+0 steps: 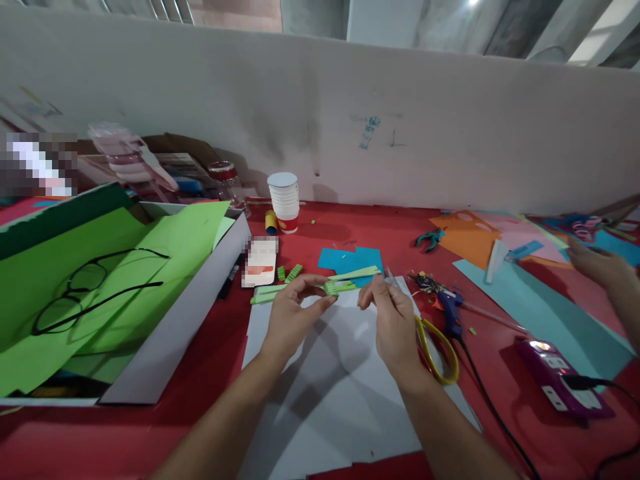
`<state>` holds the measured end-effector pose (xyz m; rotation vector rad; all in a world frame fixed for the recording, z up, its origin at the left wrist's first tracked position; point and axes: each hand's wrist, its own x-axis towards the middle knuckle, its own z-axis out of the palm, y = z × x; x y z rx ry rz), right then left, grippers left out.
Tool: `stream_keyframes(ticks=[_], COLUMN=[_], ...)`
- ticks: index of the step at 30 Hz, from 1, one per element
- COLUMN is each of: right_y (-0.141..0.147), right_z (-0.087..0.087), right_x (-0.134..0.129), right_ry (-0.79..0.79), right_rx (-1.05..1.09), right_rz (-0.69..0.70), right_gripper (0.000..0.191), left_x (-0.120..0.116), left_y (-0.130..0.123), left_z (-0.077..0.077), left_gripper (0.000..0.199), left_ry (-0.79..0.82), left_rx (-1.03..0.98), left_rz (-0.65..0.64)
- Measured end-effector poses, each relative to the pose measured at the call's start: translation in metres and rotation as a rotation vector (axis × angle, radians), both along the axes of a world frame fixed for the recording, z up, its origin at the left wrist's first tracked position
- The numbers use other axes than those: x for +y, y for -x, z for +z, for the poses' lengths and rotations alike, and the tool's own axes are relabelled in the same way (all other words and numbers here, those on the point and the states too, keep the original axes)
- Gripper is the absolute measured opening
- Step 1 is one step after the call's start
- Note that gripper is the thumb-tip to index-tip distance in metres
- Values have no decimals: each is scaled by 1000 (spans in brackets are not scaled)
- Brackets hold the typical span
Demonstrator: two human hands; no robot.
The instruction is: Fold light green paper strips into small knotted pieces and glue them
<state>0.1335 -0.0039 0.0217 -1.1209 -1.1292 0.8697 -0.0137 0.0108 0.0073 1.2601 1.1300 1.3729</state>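
Observation:
My left hand (296,313) is closed in a pinch on a small green paper piece (331,288) above a white sheet (335,400). To its right, my right hand (393,317) has its fingers pressed together; what they hold, if anything, is too small to make out. Green paper strips (357,273) lie behind the hands, partly over blue paper (370,259). Two small folded green pieces (294,273) rest left of the strips. Scissors with yellow handles (453,360) lie against the right hand's wrist side.
At the left, a box (185,327) holds green paper and glasses (90,280). Paper cups (285,203) and a phone (260,262) stand or lie behind. On the right are a blue glue gun (452,313), pliers (429,239), a purple power strip (563,380) and another person's hand (597,267).

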Motion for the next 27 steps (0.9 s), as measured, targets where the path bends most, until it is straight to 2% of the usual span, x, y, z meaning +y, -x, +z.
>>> stream_keyframes(ticks=[2, 4, 7, 9, 12, 16, 20, 27], right_y=[-2, -3, -6, -7, -7, -6, -7, -4], right_z=[-2, -6, -10, -11, -9, -5, -4, 0], right_x=[4, 8, 14, 16, 14, 12, 13, 10], right_ry=[29, 73, 138, 151, 140, 92, 26, -105], right_rx=[81, 87, -52, -142, -200, -233, -218, -285], right_rz=[-20, -23, 56, 170, 322, 424, 428, 311], right_gripper=[40, 38, 23, 13, 23, 36, 35, 26], left_x=[0, 1, 0, 0, 1, 3, 3, 3], left_y=[1, 2, 0, -1, -1, 4, 6, 8], left_z=[-3, -7, -11, -10, -6, -2, -3, -3], left_gripper=[22, 21, 26, 28, 25, 24, 25, 36], left_ry=[-120, -254, -301, -218, -66, 77, 104, 84], left_rx=[212, 415, 505, 412, 158, -163, -226, -257], left_rz=[36, 27, -39, -37, -85, -194, -250, -285])
